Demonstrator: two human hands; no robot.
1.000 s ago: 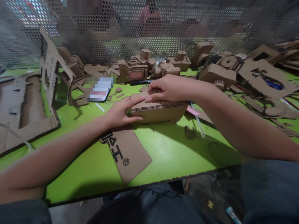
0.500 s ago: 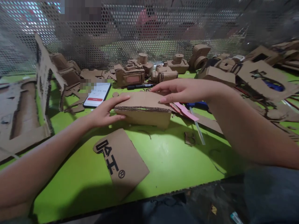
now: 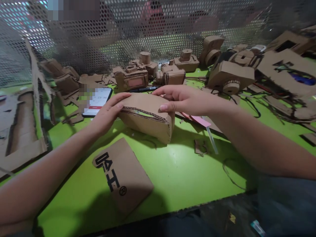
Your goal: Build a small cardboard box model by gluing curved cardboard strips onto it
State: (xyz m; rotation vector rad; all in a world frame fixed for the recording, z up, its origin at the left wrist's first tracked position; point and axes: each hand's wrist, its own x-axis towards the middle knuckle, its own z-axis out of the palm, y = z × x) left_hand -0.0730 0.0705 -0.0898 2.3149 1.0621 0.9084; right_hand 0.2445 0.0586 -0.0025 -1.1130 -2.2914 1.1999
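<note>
A cardboard box (image 3: 145,123) stands at an angle on the green table, its right end nearer to me. Between its top panel and front wall runs a narrow gap. My left hand (image 3: 111,110) holds the left end, thumb at the front corner and fingers over the top. At the right end, my right hand (image 3: 181,100) grips the box with its thumb on the top and its fingers at the far side, partly hidden. In front of the box lies a flat cardboard piece (image 3: 130,177) with black print.
Behind the left hand lies a phone (image 3: 100,98). Several cardboard camera models (image 3: 133,80) line the back, before a perforated metal screen (image 3: 118,29). Pink paper (image 3: 201,121), a glue stick (image 3: 212,140) and a cardboard scrap (image 3: 200,148) lie at the right.
The box has turned, its right end swinging toward me, and the gap under its top looks wider. My left thumb has moved up from the front wall to the upper corner.
</note>
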